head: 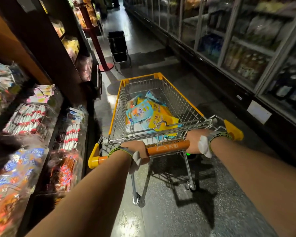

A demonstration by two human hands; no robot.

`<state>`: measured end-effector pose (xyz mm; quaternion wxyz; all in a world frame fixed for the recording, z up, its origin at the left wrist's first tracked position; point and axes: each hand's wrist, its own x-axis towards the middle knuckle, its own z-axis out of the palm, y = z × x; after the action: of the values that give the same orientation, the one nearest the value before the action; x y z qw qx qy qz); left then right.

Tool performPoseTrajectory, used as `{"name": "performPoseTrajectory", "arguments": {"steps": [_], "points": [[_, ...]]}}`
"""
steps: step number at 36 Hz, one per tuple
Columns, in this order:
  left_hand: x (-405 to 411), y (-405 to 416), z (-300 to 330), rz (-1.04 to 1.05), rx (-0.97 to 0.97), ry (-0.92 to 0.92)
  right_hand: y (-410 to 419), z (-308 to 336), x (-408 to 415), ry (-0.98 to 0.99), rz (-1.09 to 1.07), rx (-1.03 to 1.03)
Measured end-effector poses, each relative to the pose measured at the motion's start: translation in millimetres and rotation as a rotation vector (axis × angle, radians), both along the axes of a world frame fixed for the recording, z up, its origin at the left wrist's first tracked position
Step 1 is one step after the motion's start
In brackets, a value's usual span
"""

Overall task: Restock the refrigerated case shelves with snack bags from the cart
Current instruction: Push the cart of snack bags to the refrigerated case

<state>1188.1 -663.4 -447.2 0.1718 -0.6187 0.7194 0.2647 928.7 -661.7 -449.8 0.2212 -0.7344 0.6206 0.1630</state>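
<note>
Refrigerated case: glass-doored, lining the aisle's right side.
Shelves: packaged goods, left side.
Cart: wire, yellow-trimmed, in the aisle between them.
Snack bags: blue and yellow, piled in the cart's basket.
Left hand: gripping the orange handle.
Right hand: gripping the same handle.

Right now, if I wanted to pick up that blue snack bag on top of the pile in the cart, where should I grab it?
Probably pinch the blue snack bag by its upper edge, reaching down from above over the cart rim. It lies flat, face-up on the pile, and wire walls block the sides.
</note>
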Motion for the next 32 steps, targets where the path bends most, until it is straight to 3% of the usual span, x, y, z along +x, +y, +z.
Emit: {"name": "performPoseTrajectory", "arguments": {"steps": [9, 14, 32], "points": [[-12, 22, -5, -0.023, -0.027, -0.018, 36, -4, -15, -0.024, -0.081, 0.015], [-29, 22, -10, -0.095, 0.113, -0.059, 59, -9, -32, -0.074, -0.109, -0.004], [-120, 83, -7, -0.179, 0.100, -0.042, 143, -4, -111, -0.065, -0.243, -0.021]]}}
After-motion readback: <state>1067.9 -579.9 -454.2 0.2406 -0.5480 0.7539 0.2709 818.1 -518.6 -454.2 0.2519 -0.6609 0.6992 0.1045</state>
